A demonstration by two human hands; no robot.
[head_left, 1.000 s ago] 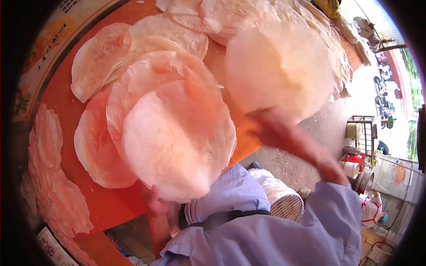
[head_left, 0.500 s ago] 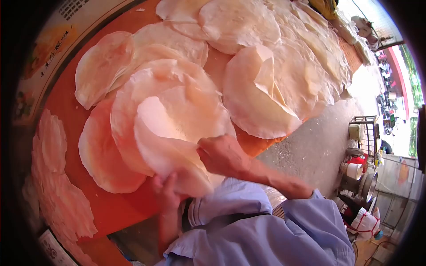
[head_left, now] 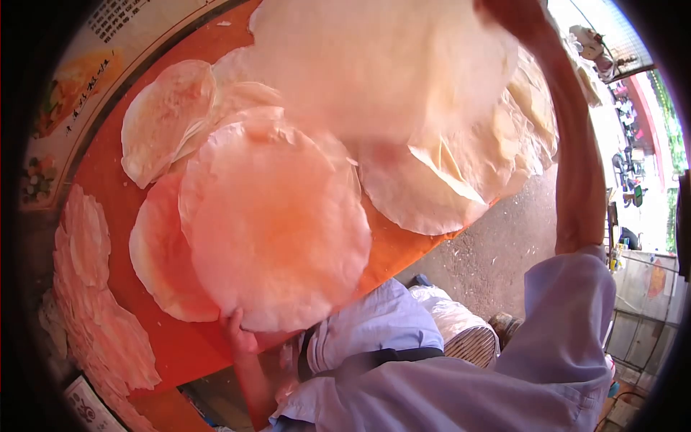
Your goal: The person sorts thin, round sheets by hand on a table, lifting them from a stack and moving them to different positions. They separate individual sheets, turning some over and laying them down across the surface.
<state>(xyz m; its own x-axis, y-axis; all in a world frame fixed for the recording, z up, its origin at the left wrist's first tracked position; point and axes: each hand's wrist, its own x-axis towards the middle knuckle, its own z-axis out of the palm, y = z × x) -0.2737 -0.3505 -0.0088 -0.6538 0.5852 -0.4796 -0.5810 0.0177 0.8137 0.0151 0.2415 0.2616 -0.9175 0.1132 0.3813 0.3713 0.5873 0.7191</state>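
A large thin round flatbread sheet (head_left: 389, 65) is in the air over the far part of the table, blurred by motion. My right hand (head_left: 504, 13), partly cut off by the top of the view, is closed on its right edge. In front of me lies a stack of pale round sheets (head_left: 281, 230), the top one flat. At its near edge is my left hand (head_left: 241, 333), fingers apart, a fingertip touching the rim. Another sheet (head_left: 169, 252) sticks out from the stack's left side.
An orange-topped table (head_left: 194, 353) bears more overlapping sheets (head_left: 169, 119) at the far left and a folded one (head_left: 417, 187) at the right. Wrinkled layers (head_left: 101, 288) lie along the left edge. Beyond the right edge is concrete floor (head_left: 497, 245); a basket (head_left: 471, 345) stands near my legs.
My right hand has lifted the curled sheet off the near stack and carried it away to the far right, arm stretched out. My left hand has drawn slightly left and down.
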